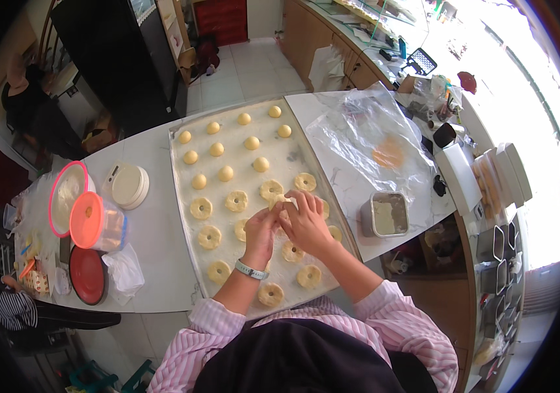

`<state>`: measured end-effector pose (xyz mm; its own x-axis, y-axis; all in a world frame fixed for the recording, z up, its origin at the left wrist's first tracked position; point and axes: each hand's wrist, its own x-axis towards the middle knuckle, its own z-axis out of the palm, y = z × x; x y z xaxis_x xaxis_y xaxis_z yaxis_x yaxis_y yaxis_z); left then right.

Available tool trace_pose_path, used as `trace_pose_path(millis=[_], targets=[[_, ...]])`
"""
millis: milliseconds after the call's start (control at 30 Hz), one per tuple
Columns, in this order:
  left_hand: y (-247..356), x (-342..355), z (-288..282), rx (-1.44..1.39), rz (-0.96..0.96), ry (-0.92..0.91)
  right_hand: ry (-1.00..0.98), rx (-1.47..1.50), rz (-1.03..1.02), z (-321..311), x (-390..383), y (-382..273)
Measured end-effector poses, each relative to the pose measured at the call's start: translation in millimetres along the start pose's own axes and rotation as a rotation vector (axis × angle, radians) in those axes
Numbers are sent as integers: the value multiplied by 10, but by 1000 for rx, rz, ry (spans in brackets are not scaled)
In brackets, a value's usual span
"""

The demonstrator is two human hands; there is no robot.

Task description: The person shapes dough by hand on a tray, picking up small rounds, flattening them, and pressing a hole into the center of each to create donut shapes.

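Observation:
Between the fingers of my left hand and my right hand is a pale piece of dough, mostly covered by the fingers. Both hands are closed on it, over the middle of a large floured baking tray. Dough rings with small centre holes fill the near half of the tray, some partly hidden under my hands and forearms. Smooth round dough balls lie in rows on its far half.
Right of the tray are a plastic sheet and a square metal container. On the left stand a scale, a pink-rimmed bowl, an orange-lidded tub and a red round pan. Two other people are at the left.

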<state>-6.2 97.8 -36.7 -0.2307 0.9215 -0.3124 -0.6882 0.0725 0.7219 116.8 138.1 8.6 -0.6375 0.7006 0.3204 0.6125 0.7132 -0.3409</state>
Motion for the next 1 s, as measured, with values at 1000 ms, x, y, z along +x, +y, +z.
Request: trace_pose_path(millis=[1000], targets=[[296, -382, 215, 72, 45, -225, 23, 809, 341, -568, -251, -93]])
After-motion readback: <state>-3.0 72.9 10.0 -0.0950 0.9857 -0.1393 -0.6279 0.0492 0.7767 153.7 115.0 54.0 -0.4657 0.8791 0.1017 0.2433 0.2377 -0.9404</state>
